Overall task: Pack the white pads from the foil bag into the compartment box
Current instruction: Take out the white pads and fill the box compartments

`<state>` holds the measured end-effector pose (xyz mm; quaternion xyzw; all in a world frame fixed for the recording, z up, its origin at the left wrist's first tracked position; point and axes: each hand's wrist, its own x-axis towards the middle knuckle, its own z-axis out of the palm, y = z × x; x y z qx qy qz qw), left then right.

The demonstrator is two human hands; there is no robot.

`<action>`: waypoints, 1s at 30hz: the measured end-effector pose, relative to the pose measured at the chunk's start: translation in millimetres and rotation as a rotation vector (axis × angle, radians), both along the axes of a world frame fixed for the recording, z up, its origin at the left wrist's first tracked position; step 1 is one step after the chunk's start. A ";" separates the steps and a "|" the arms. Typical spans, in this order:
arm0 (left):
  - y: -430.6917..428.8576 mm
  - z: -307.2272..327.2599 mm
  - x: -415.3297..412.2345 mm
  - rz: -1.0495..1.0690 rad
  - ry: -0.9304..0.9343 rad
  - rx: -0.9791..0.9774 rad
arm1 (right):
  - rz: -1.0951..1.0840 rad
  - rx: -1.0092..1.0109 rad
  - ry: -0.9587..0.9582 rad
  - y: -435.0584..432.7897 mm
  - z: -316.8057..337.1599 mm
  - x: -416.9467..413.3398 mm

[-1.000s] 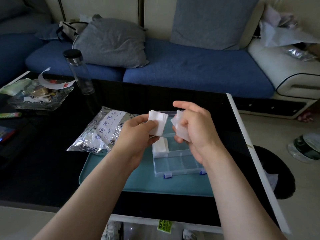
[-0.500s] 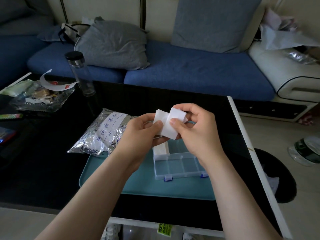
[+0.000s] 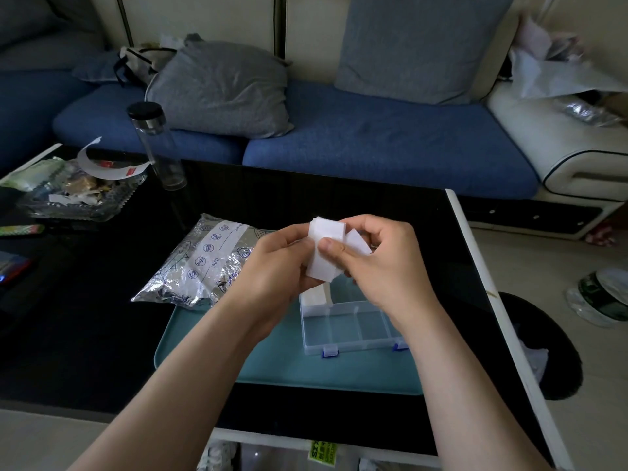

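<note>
White pads [image 3: 326, 232]: pinched between my left hand [image 3: 275, 266] and right hand [image 3: 384, 266], frame centre.
Compartment box [image 3: 353, 329]: just below them, nearer my right.

The compartment box [image 3: 353, 331] is sitting on the right part of the tray [image 3: 238, 365], which is lying on the table [image 3: 85, 334]. The foil bag [image 3: 204, 263] is lying left of the box, overlapping the tray's far left corner. The left hand [image 3: 275, 270] and right hand [image 3: 380, 263] are meeting above the box's far half, holding pads [image 3: 326, 256] between them. Other pads [image 3: 316, 295] are resting in a far left compartment. A bottle [image 3: 156, 147] is standing behind the bag.
</note>
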<state>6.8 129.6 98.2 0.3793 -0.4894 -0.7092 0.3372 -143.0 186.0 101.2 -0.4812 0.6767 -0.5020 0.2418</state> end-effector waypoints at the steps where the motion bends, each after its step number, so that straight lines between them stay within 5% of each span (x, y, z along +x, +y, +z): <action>1: -0.2 0.0 0.0 -0.003 0.002 0.012 | -0.007 0.003 0.005 0.5 0.1 0.5; 15: -1.8 0.5 3.9 0.216 -0.070 0.069 | -0.107 -0.089 0.016 1.1 0.7 -3.6; 22: 4.5 8.6 1.8 0.084 -0.020 0.096 | 0.051 -0.061 0.058 2.9 7.4 10.4; 30: 6.8 15.5 0.4 -0.071 0.070 0.176 | -0.082 -0.131 0.172 -1.8 0.8 12.1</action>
